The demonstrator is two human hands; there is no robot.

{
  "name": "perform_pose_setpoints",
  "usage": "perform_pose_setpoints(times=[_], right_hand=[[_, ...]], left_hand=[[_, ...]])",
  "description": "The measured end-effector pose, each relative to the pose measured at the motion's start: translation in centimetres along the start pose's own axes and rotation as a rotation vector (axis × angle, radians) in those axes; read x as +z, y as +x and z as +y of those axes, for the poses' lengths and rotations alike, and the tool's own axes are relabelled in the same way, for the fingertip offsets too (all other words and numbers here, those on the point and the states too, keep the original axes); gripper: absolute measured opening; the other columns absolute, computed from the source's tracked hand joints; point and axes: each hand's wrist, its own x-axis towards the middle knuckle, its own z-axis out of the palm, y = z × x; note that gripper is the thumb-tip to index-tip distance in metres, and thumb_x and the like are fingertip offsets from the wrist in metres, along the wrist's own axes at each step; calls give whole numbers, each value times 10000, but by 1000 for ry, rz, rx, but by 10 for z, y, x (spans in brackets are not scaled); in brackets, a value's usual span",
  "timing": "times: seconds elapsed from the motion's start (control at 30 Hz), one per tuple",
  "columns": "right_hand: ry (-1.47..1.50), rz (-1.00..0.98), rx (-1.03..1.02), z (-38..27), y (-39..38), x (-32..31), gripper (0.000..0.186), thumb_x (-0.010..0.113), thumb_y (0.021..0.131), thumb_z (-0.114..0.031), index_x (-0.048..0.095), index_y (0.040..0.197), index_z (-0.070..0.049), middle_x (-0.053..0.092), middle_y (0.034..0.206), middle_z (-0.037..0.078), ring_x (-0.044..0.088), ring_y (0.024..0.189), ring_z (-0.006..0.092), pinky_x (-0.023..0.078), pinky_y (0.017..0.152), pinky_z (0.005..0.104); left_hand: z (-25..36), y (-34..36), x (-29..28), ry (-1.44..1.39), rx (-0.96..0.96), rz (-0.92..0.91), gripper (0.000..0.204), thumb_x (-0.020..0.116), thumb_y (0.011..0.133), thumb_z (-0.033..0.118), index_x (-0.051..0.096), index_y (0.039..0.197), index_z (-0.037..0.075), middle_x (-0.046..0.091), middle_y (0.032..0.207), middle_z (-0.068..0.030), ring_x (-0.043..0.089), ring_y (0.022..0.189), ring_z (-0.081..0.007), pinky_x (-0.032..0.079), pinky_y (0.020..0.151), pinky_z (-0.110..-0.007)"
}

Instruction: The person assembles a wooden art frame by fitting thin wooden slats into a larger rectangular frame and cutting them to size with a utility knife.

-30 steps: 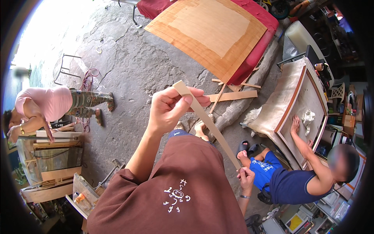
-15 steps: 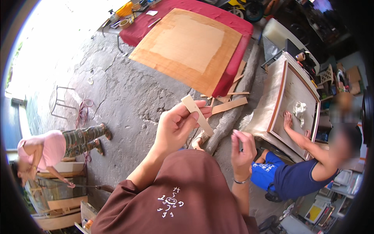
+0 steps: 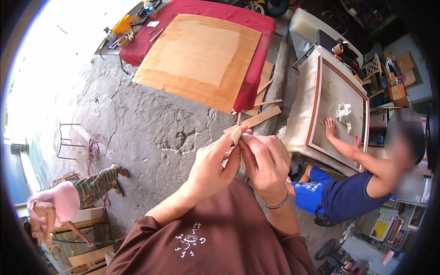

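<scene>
In front of my chest, my left hand (image 3: 211,160) and my right hand (image 3: 266,164) meet with their fingertips pinched together. Between them is a pale, flat, narrow strip (image 3: 235,135). Only a short end of it shows above the fingers, and the rest is hidden by them, so I cannot tell whether it is bent or just seen end-on. Beyond my hands, a large plywood panel (image 3: 183,87) with a lighter, squarish patch lies on a table under a red cloth (image 3: 250,87).
Loose wood strips (image 3: 263,117) lie by the table's near corner. At the right, a co-worker (image 3: 350,195) rests a hand on a framed panel (image 3: 337,91) with a crumpled white cloth (image 3: 343,113). Another person (image 3: 57,201) bends at the left, near a metal stool frame (image 3: 68,140).
My right hand has come left to join my left hand at the strip, which was held by the left hand alone with its length showing. The view has shifted slightly.
</scene>
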Motion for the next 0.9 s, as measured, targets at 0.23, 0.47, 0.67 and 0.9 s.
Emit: perform_pose_setpoints(times=[0.23, 0.47, 0.67, 0.9], right_hand=[[-179, -101, 0, 36, 3, -19, 217, 709, 872, -87, 684, 1072, -3, 620, 874, 60, 619, 749, 207, 471, 668, 352], [-161, -120, -26, 87, 16, -32, 127, 708, 864, -105, 636, 942, -35, 577, 843, 56, 598, 742, 216, 457, 670, 354], [-55, 84, 86, 129, 16, -39, 136, 725, 848, -66, 624, 936, -45, 568, 825, 60, 576, 671, 249, 476, 635, 388], [155, 98, 585, 155, -5, -63, 139, 559, 991, -50, 525, 861, -15, 533, 752, 105, 510, 567, 208, 406, 527, 346]], left_hand=[[-8, 28, 31, 132, 68, -79, 516, 569, 906, -111, 569, 1416, -35, 704, 1321, -179, 745, 1107, -294, 633, 822, -341], [-12, 61, 58, 180, 94, -147, 565, 583, 908, -54, 527, 1469, -16, 663, 1330, -234, 689, 1138, -412, 587, 923, -426], [1, 89, 79, 96, -89, -155, 460, 570, 971, -43, 566, 1431, -27, 728, 1261, -185, 760, 1056, -311, 614, 889, -358], [-13, 109, 72, -186, -205, -158, 373, 501, 1064, -25, 541, 1433, -70, 726, 1261, -189, 712, 1176, -247, 584, 948, -320]])
